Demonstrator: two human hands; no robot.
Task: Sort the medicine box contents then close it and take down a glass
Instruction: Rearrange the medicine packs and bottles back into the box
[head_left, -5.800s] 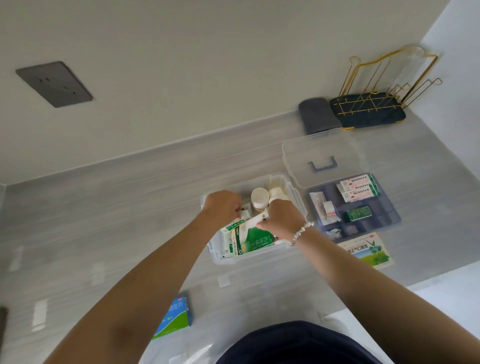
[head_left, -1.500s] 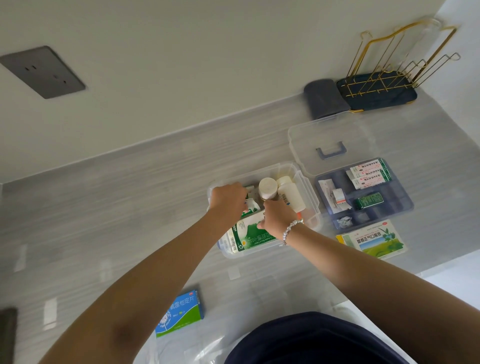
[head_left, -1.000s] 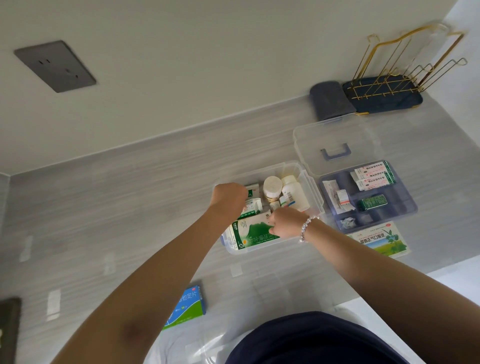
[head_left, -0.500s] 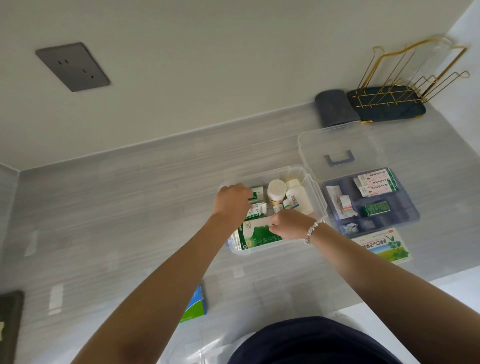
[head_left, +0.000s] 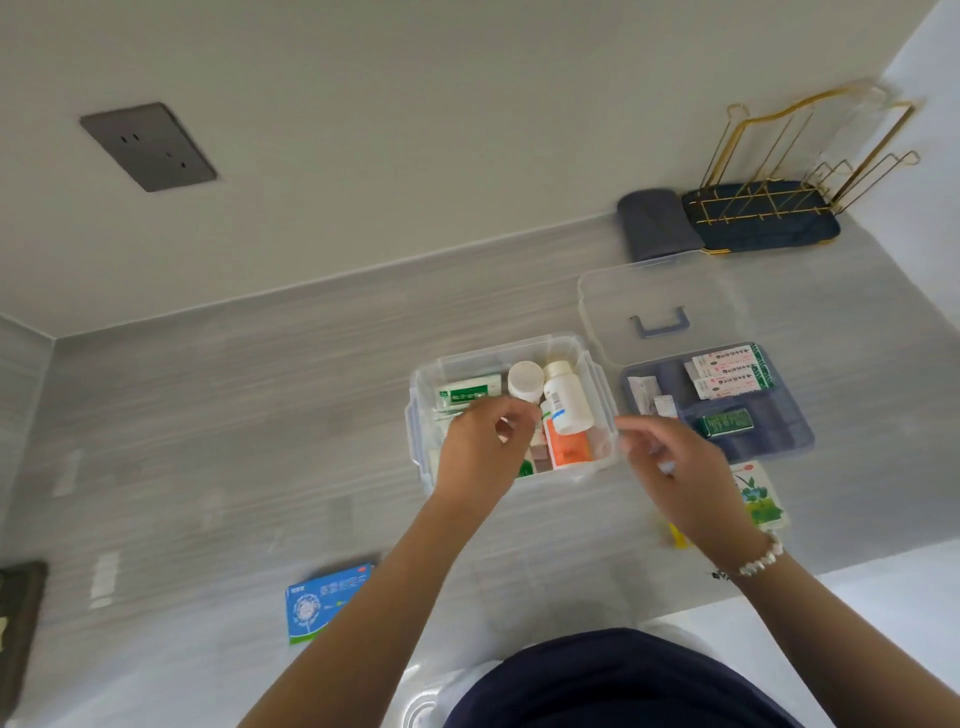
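Hovering over the clear plastic medicine box (head_left: 597, 364) on the grey counter (head_left: 234, 415), the left hand (head_left: 480, 452) curls loosely, fingers apart, gripping nothing. The right hand (head_left: 675, 467), just right of the box, is motion-blurred with fingers spread and empty. Inside the box stand white bottles (head_left: 566, 397) and green-and-white cartons (head_left: 467, 389). Their printing is too blurred to read.

Left hand (head_left: 480, 452) hides the medicine box (head_left: 597, 457) front-left; both hands' fingers motion-blurred
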